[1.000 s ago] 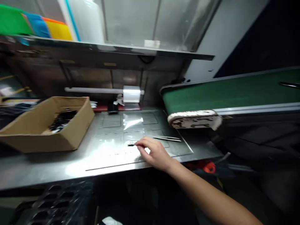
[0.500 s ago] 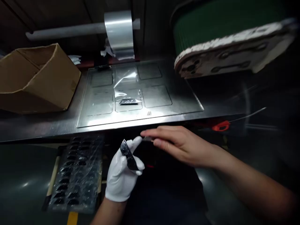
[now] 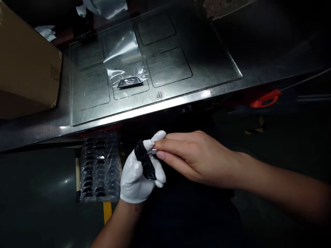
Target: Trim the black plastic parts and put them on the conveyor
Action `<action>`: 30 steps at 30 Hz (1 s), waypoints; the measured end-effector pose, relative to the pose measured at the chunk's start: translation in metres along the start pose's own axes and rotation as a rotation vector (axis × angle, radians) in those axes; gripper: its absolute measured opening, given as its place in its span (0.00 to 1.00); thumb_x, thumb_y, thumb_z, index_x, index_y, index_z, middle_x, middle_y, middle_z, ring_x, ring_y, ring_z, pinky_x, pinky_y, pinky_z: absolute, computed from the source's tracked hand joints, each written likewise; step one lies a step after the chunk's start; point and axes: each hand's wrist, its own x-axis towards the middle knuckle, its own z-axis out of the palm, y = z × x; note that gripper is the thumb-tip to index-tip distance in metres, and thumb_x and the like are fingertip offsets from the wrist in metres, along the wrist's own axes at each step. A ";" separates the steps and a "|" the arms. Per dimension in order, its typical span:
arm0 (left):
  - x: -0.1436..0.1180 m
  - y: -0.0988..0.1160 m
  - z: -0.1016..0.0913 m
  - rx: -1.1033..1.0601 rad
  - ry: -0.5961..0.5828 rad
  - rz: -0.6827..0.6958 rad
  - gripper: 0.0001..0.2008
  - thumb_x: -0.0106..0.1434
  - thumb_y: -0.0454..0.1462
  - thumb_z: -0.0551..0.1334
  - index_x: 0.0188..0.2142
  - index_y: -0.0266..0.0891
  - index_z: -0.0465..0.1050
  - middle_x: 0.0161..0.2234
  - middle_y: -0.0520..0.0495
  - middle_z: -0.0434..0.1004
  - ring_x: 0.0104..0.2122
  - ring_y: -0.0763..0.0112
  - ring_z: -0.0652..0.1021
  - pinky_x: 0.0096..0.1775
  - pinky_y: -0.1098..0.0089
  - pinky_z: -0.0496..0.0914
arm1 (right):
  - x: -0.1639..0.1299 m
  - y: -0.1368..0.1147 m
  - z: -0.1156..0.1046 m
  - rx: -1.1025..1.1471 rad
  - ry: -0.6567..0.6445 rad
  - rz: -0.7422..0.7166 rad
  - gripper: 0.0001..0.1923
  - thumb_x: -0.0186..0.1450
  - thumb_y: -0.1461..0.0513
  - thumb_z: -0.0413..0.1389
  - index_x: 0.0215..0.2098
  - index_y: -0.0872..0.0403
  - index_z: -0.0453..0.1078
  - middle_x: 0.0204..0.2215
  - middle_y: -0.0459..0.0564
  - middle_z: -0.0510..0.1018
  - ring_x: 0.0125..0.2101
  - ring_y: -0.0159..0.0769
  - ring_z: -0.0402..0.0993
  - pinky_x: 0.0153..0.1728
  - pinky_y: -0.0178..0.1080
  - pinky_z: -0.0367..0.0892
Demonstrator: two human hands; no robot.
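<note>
In a white glove, my left hand [image 3: 136, 181] is closed round a small black plastic part [image 3: 145, 161], held tilted below the table edge. My bare right hand [image 3: 195, 155] pinches a small thin metal blade [image 3: 153, 151], whose tip touches or nearly touches the part. Most of the blade's length is hidden by my fingers. A similar black part [image 3: 130, 82] lies on the table under the end of a clear plastic film [image 3: 122, 51].
A clear sheet with outlined squares [image 3: 170, 69] covers the metal table. A cardboard box [image 3: 28, 62] stands at the left. Below the edge, a plastic-wrapped tray [image 3: 111, 179] holds several black parts. An orange-red handle [image 3: 265, 100] is at the right.
My right hand has come leftward with the blade, up to the black part in my left hand. The part shows a different face. The camera view has shifted down and closer.
</note>
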 end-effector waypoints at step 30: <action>-0.003 0.000 0.007 -0.032 0.025 -0.074 0.19 0.67 0.48 0.67 0.54 0.45 0.81 0.54 0.41 0.81 0.20 0.78 0.77 0.20 0.78 0.73 | -0.014 0.003 -0.004 -0.118 -0.077 -0.120 0.17 0.78 0.58 0.50 0.58 0.52 0.77 0.38 0.47 0.83 0.30 0.32 0.77 0.27 0.35 0.68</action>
